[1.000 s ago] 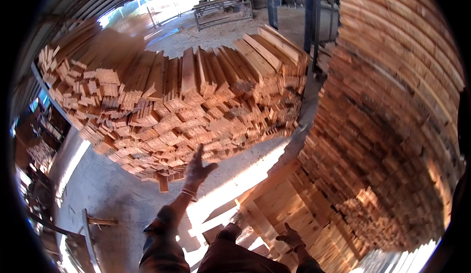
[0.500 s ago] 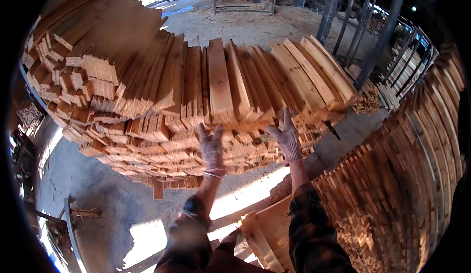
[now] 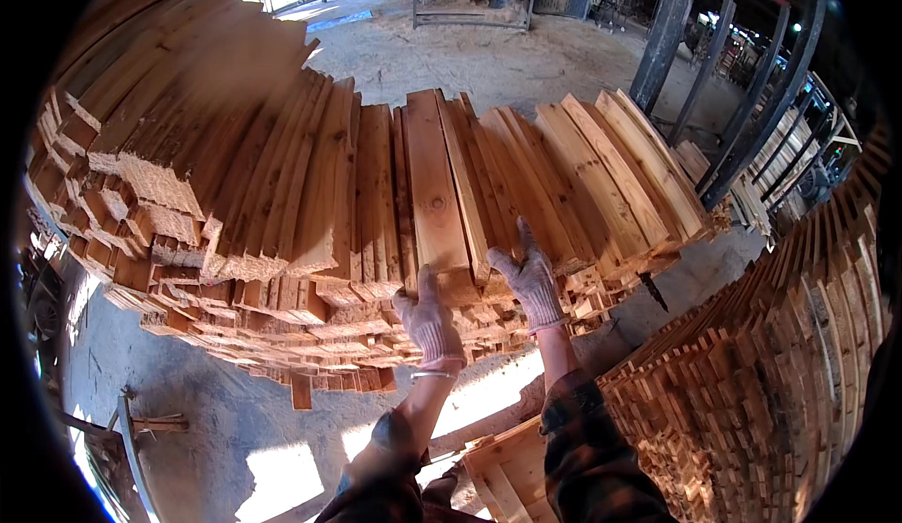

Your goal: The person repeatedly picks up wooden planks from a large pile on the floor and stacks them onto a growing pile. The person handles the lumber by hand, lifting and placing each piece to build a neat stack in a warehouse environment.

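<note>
timber boards make up nearly the whole head view: a large stack of boards (image 3: 357,232) lies with its cut ends facing the person, and its top layer fans away toward a sawdust-covered floor (image 3: 489,48). left hand (image 3: 430,321), in a knit work glove, is set against the near end of one wide knotted board (image 3: 434,194) on the top layer, thumb up beside the end face and fingers wrapped under it; the grip reads as closed on the board end, though the underside contact is hidden. right hand (image 3: 531,279), also gloved, rests on the neighbouring top boards just right of that board, fingers spread and fairly flat; this grip is wide and encloses nothing. the wide board lies flat, flush among its neighbours, its near end just proud of the layer below. judged step: taking hold of the top board, before any lift. the next move would call for the right hand to close on the same board end or edge, then a straight draw toward the body, keeping the board level so adjacent loose pieces are not dragged off. a second stack of slats (image 3: 761,373) stands close on the right, a small wooden pallet piece (image 3: 507,471) lies near the feet, and steel posts (image 3: 667,34) rise beyond.
</note>
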Demonstrator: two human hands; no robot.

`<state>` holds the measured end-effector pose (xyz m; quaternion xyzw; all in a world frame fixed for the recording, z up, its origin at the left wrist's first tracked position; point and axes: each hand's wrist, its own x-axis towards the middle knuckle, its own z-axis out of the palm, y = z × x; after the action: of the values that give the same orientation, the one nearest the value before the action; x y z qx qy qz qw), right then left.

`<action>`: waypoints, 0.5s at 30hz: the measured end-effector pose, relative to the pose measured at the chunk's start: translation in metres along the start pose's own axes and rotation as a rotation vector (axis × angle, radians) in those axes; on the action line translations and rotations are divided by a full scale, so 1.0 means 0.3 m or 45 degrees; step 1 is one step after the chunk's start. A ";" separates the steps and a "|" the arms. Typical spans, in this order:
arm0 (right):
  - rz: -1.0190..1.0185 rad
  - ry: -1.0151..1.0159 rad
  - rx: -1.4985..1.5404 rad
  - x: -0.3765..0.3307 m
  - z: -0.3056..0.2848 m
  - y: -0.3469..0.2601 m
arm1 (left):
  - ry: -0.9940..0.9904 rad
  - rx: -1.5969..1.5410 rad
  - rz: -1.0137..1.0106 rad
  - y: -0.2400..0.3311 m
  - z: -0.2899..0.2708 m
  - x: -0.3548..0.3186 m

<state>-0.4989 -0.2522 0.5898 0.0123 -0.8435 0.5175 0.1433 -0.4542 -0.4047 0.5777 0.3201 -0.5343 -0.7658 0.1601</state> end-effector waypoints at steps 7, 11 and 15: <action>0.025 -0.006 -0.028 -0.064 -0.061 -0.171 | 0.018 -0.041 -0.073 0.079 0.011 -0.078; 0.002 -0.050 -0.210 -0.190 -0.121 -0.171 | -0.290 -0.147 -0.061 0.029 -0.130 -0.236; 0.171 -0.231 0.282 -0.483 -0.256 -0.207 | -0.507 -0.022 -0.197 -0.051 -0.462 -0.353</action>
<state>-0.3319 -0.2322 0.6396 0.0182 -0.7898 0.6124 0.0292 -0.2824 -0.4360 0.5664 0.2012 -0.5227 -0.8284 -0.0051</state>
